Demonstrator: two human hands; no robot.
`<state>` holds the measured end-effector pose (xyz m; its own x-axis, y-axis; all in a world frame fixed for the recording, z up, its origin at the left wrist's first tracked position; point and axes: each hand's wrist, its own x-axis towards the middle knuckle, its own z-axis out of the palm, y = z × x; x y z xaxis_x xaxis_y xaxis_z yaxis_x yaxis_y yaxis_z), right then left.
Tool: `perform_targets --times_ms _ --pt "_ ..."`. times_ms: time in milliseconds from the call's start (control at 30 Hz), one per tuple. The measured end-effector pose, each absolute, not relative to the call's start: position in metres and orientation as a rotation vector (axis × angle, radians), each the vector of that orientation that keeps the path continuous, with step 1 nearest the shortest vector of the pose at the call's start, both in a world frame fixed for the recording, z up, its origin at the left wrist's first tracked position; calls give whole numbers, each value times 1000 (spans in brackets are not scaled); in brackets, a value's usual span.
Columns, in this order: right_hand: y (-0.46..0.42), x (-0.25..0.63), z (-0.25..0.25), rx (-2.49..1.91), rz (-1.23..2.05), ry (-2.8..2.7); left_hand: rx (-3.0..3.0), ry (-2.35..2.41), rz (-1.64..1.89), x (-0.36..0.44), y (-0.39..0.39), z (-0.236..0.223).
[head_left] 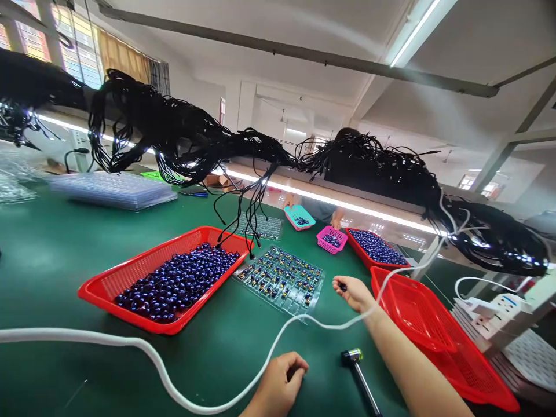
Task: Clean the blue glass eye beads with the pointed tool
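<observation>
Right hand (354, 294) pinches small dark rounded piece (343, 286) between fingertips; probably light, slick: grip sides. Left hand (283, 379) curled, contents unclear.

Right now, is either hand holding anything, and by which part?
The right hand holds a small dark piece; by which part is unclear. Left hand: cannot tell.

Left hand (282, 379) loosely curled, right forearm (403, 353) extended, right hand (355, 293) pinched.

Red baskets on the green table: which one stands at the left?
The red basket holding many shiny dark pieces, left of the tray of small parts; the other red baskets are right of that tray.
</observation>
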<state>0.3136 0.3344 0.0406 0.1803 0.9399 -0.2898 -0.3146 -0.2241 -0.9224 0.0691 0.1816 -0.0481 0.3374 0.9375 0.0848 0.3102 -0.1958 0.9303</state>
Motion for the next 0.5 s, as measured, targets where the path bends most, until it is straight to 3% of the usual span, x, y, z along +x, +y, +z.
perform_targets --times_ms 200,500 --pt "395 346 52 -1226 1243 -489 1715 1122 854 68 188 -59" --pt "405 359 46 -1144 1271 -402 1740 1147 858 66 185 -58"
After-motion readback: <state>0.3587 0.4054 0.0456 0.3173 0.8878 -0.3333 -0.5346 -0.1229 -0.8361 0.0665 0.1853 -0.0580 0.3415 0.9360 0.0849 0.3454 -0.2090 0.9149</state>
